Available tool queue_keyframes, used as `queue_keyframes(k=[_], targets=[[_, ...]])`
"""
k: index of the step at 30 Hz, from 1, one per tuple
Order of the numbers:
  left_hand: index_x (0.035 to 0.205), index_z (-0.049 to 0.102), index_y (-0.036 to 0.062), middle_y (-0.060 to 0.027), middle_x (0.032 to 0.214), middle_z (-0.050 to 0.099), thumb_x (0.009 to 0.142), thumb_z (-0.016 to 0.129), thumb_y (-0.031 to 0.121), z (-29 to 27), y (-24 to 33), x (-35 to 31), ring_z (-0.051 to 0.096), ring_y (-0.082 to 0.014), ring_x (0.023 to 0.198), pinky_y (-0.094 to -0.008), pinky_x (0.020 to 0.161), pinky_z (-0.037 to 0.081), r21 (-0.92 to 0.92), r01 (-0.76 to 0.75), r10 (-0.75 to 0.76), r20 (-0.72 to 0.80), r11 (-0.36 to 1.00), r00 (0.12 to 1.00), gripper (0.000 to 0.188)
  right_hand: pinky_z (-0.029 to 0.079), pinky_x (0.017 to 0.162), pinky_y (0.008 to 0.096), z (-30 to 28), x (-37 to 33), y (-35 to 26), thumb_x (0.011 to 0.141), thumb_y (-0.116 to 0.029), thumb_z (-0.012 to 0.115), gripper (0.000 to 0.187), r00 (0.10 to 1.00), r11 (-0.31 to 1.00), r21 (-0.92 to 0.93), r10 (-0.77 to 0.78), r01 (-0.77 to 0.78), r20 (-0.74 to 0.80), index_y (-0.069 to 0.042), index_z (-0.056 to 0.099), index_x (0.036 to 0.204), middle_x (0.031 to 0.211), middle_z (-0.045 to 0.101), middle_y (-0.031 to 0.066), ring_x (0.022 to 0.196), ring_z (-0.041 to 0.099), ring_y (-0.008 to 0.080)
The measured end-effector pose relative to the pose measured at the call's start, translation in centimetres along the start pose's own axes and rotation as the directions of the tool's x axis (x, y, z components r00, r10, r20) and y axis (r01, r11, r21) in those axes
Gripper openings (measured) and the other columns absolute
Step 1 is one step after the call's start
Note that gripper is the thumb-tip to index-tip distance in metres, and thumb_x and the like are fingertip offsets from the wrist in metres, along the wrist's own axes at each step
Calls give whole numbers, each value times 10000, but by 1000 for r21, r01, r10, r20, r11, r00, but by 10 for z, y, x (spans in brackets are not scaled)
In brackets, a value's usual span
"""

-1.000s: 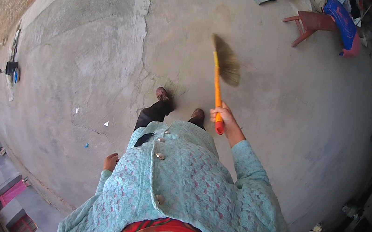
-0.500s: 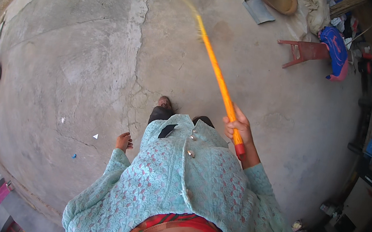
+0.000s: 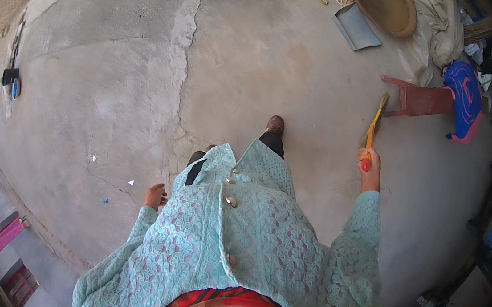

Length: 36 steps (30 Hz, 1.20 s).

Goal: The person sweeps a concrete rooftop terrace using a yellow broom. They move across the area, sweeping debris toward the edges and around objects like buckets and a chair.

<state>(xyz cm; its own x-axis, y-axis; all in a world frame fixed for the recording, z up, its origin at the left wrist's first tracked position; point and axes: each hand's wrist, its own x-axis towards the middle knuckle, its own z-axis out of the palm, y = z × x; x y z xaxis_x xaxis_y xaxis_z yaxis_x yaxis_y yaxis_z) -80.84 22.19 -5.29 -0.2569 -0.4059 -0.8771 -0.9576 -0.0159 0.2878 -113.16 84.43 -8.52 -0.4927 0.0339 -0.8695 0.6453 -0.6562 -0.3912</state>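
Note:
My right hand [image 3: 369,163] is closed around the orange handle of a broom [image 3: 372,135], close to its red end. The handle points away from me and looks foreshortened; its thin straw-coloured bristles reach toward the legs of a red stool [image 3: 422,101]. To the left of my coat, my left hand [image 3: 155,196] hangs empty, fingers loosely bent and apart.
Beyond the stool's near side hangs a blue and pink cloth [image 3: 462,95]. A grey metal dustpan [image 3: 357,26] lies beside a large round brown basin [image 3: 409,24] and pale sacking [image 3: 445,31]. Small scraps, one a white triangle [image 3: 131,182], dot the cracked concrete floor [image 3: 99,84].
My right hand has swung out to the right, bringing the broom from ahead of me toward the stool. My right foot has come forward, while my left foot is now mostly hidden by the coat.

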Motion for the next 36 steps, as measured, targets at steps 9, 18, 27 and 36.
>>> queue_keyframes(k=[9,18,27,36], targets=[[1100,471,29,-90,725,551,760,469,150,26,21,-18,511,-145,511,-253,459,411,-156,-103,108,27,982,994,361,366,348,250,181,5,102,670,-7,475,283,950,884,-439,261,-164,172,-139,297,845,563,436,52,407,429,128],[1095,456,36,-72,674,516,756,456,133,6,29,12,476,-136,438,-286,375,451,-518,11,-55,-68,855,996,353,366,423,186,367,-37,175,700,-28,427,108,450,686,-259,669,-679,592,-46,336,754,573,365,-10,448,358,70],[1103,454,22,-66,672,502,755,449,131,-10,0,9,476,-142,438,-289,379,451,-682,42,-178,-130,730,975,364,386,394,178,377,-134,100,695,23,402,458,597,859,-432,504,-274,624,-20,290,1137,743,381,59,485,389,52],[1107,459,33,-64,665,495,760,450,135,13,-8,-1,483,-153,436,-295,378,454,-745,156,-272,-36,649,962,362,361,411,171,361,-150,91,745,-13,435,183,837,776,-547,499,-314,227,-76,370,903,649,396,22,484,396,54]])
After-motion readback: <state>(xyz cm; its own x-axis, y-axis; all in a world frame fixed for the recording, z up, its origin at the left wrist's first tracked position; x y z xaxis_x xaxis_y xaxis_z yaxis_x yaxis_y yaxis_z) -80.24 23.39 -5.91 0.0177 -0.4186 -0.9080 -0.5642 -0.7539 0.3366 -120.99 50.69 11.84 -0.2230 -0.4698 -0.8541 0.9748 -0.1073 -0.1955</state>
